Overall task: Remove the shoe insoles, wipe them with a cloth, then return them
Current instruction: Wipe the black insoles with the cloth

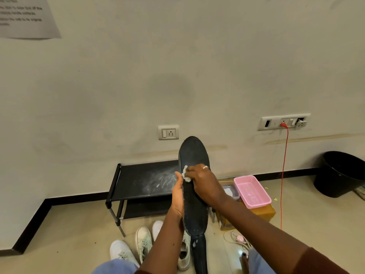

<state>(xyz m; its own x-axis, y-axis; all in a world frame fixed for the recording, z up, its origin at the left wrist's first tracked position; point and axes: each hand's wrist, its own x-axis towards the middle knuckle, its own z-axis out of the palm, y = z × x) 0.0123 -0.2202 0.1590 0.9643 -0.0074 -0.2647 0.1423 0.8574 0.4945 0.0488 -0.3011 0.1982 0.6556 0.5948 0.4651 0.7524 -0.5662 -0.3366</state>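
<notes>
Insole (194,155) is being held upright above the shoes (143,242); left hand (177,194) is gripping its edge, right hand (203,180) is pinching the cloth (185,175) against it. Wiping step is proceeding; next move probably calls for strokes toward the heel.

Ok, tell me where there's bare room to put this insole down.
Free: the left part of the rack top; floor left of the rack; floor between red cord and bin. Crowded: shoes by your knees, pink tray and box right of the rack.

matt dark insole (194,202), glossy plastic basket (254,196)
</notes>
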